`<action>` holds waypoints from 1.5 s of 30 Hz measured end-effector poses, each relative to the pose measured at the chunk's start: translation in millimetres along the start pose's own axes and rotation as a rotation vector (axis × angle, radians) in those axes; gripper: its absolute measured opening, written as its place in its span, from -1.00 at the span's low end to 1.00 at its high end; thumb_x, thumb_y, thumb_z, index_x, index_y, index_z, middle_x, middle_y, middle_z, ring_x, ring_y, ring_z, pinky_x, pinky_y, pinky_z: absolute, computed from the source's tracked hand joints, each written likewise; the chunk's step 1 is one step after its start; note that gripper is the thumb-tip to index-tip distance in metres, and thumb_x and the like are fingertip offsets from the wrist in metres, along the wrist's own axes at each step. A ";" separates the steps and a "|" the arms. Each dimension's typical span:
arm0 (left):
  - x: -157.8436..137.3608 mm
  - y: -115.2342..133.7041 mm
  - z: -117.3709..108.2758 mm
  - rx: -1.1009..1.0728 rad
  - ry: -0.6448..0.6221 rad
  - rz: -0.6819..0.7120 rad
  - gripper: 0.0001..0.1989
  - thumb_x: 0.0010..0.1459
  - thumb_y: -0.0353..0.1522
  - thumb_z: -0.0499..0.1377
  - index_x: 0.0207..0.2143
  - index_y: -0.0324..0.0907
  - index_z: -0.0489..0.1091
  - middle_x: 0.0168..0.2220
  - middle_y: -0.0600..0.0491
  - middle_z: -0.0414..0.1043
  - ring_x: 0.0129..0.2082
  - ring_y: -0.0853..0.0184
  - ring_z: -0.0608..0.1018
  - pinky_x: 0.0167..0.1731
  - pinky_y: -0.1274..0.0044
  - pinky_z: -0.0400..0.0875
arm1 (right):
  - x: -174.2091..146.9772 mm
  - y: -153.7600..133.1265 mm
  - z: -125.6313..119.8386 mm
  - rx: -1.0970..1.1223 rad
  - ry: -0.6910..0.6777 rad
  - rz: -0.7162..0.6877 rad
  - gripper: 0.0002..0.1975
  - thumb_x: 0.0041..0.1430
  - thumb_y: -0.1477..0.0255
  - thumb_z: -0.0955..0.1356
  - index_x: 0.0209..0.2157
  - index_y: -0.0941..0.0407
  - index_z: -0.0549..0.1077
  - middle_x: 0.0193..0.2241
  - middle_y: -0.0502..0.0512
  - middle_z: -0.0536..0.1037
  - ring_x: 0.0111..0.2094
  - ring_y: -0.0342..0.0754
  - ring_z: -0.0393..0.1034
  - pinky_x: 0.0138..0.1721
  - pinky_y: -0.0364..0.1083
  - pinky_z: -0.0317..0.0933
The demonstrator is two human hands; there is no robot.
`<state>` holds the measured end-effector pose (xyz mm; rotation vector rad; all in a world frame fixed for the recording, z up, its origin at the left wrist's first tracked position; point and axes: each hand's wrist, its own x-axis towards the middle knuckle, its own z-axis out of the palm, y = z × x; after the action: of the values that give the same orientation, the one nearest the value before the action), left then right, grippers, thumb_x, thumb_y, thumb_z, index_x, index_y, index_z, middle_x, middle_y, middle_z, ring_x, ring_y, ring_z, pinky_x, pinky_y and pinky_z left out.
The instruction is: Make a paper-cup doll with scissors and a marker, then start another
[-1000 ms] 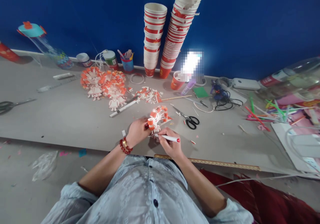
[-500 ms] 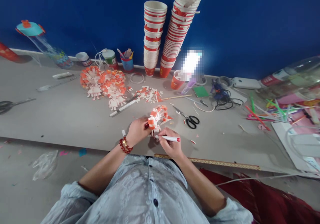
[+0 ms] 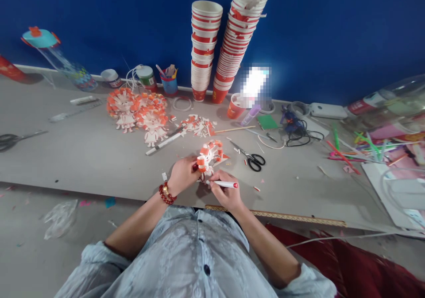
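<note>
My left hand [image 3: 183, 175] is closed on the left side of a paper lion figure [image 3: 208, 155] with a curled orange-and-white mane. My right hand [image 3: 228, 191] grips a white marker [image 3: 224, 184] with a red end, its tip at the lower, white part of the figure. Some of that lower part is hidden by my fingers. Right of the figure lie black-handled scissors [image 3: 251, 157], blades toward it. Similar finished-looking paper lions [image 3: 151, 120] stand in a group to the left, next to a pile of orange and white paper scraps [image 3: 198, 125].
Two tall stacks of paper cups [image 3: 201, 63] lean near the blue wall. A utility knife [image 3: 165, 142] lies behind my left hand. A second pair of scissors [image 3: 20, 138] is at far left. At right are a bottle [image 3: 388, 101] and pipe cleaners [image 3: 372, 145]. A wooden ruler [image 3: 292, 216] lies along the front edge.
Almost nothing differs. The marker has shifted very slightly left at the figure's lower part, while my left hand keeps its hold in the same place.
</note>
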<state>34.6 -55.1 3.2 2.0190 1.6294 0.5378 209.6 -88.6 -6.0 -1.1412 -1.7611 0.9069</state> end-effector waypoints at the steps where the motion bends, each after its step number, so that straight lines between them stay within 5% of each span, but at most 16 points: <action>1: 0.1 0.1 -0.2 -0.001 0.001 0.001 -0.85 0.11 -0.38 0.10 -0.49 -0.19 0.41 -0.41 0.00 0.51 -0.45 0.31 0.49 -0.48 0.53 0.13 | 0.1 -0.4 -0.1 -0.002 0.001 0.001 -0.88 0.06 0.53 0.27 -0.51 0.07 0.36 -0.61 -0.04 0.43 -0.59 -0.13 0.27 -0.51 -0.15 0.15; 45: 0.4 2.1 -1.6 0.021 -0.017 -0.031 -0.83 0.13 -0.36 0.09 -0.46 -0.17 0.44 -0.41 0.00 0.53 -0.44 0.31 0.50 -0.47 0.54 0.16 | -0.8 4.4 0.3 0.006 -0.008 0.011 -0.88 0.06 0.52 0.29 -0.51 0.08 0.37 -0.61 -0.02 0.45 -0.59 -0.11 0.29 -0.51 -0.14 0.15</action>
<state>35.4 -54.8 5.7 2.0046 1.6606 0.4932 211.0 -87.9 -10.2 -1.1455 -1.7592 0.9244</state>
